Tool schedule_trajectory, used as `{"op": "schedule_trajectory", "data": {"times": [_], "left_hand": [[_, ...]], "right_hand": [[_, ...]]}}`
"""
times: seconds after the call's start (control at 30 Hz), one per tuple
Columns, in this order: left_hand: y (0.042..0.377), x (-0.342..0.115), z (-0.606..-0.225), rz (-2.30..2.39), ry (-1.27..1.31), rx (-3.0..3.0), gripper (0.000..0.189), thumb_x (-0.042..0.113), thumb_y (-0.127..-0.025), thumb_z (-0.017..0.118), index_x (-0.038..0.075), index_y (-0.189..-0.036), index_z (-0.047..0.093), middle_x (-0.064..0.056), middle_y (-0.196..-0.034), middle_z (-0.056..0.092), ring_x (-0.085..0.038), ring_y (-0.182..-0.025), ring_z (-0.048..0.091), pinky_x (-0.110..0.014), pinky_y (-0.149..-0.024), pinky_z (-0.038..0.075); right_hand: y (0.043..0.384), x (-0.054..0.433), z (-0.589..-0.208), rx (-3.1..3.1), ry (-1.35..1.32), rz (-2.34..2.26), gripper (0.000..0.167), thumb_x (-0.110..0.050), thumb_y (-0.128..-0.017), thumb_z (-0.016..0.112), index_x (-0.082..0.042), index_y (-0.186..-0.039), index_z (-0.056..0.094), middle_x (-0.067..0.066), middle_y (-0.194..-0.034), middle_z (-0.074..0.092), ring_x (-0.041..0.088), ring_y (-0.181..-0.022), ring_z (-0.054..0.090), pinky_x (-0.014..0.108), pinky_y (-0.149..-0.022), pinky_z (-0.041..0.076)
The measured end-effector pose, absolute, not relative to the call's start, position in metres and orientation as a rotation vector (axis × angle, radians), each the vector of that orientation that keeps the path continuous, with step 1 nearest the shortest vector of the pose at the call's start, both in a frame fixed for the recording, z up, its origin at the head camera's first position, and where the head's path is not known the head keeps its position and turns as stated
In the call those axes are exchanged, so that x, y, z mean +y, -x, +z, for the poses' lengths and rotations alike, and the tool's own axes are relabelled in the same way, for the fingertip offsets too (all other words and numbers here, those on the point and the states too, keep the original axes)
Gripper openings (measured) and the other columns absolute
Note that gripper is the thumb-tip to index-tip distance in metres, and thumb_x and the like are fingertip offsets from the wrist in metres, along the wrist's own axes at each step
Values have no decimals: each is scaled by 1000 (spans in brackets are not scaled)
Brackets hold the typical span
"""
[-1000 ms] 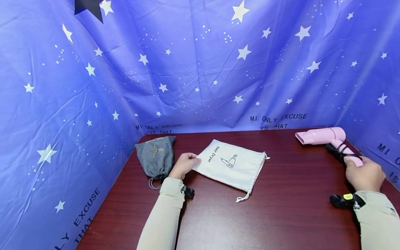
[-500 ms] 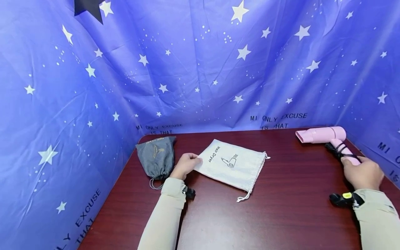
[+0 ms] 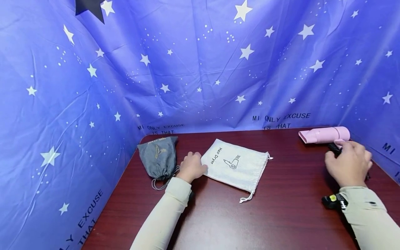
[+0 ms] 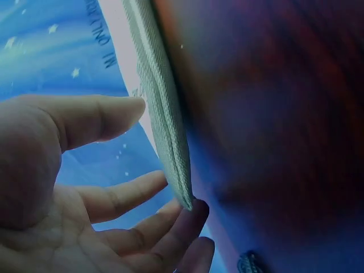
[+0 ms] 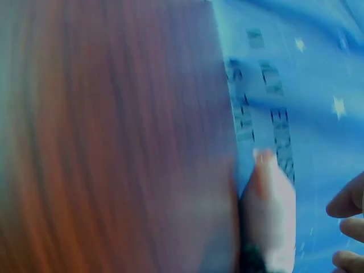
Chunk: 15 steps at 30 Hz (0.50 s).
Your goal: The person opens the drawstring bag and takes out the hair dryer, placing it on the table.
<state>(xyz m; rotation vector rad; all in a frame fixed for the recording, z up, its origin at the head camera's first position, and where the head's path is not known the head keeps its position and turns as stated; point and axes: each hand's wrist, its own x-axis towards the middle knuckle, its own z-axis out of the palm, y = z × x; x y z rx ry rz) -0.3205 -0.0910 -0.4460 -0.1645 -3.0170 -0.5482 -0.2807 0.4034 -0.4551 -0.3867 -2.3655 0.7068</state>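
A white drawstring bag (image 3: 234, 170) printed "Hair Dryer" lies flat in the middle of the table. At its left corner is my left hand (image 3: 191, 166); in the left wrist view the thumb and loosely spread fingers (image 4: 133, 193) stand about the edge of the bag (image 4: 162, 108) without pinching it. A pink hair dryer (image 3: 326, 135) lies at the far right, nozzle to the left. My right hand (image 3: 351, 165) is over its handle and hides most of it and the black cord (image 3: 335, 149). The right wrist view shows those fingers (image 5: 347, 199) apart from the dryer's body (image 5: 270, 216).
A grey drawstring bag (image 3: 159, 158) with a yellow print lies to the left of my left hand, its cord loop toward me. Blue star-printed curtains (image 3: 200, 69) rise along the back and sides of the dark red wooden table (image 3: 243, 225).
My right hand has let go of the hair dryer's handle and moved up and left over it. My left hand has loosened its pinch on the white bag's corner. The bag and dryer stay in place.
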Motion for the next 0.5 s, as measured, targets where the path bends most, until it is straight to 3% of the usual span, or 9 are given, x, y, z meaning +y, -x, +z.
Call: {"op": "schedule_trajectory", "data": {"times": [0.27,0.37,0.5], "left_hand": [[315,-78,-445,-304,159,-3028,56,41,-88,69,2,-128,63,-18,-124,60,-37,-111,59,-53,-90,50],[312,-73,-444,-225,192,-3034,55,45,-88,70,3,-124,67,-16,-120,60,-35,-108,57,-50,-88,49],[309,-65,-443,-139,246,-3035,56,55,-88,72,6,-115,72,-13,-116,59,-32,-105,55,-47,-87,49]], "right_hand": [[294,366,-457,-2473,82,614,40,-17,-90,62,3,-125,64,35,-137,53,63,-116,43,70,-87,32],[296,353,-458,-2507,-25,602,36,-17,-91,66,1,-123,66,32,-134,56,60,-115,47,70,-85,35],[299,333,-459,-2548,-217,568,35,-18,-90,72,2,-118,68,30,-132,60,54,-118,52,68,-91,39]]}}
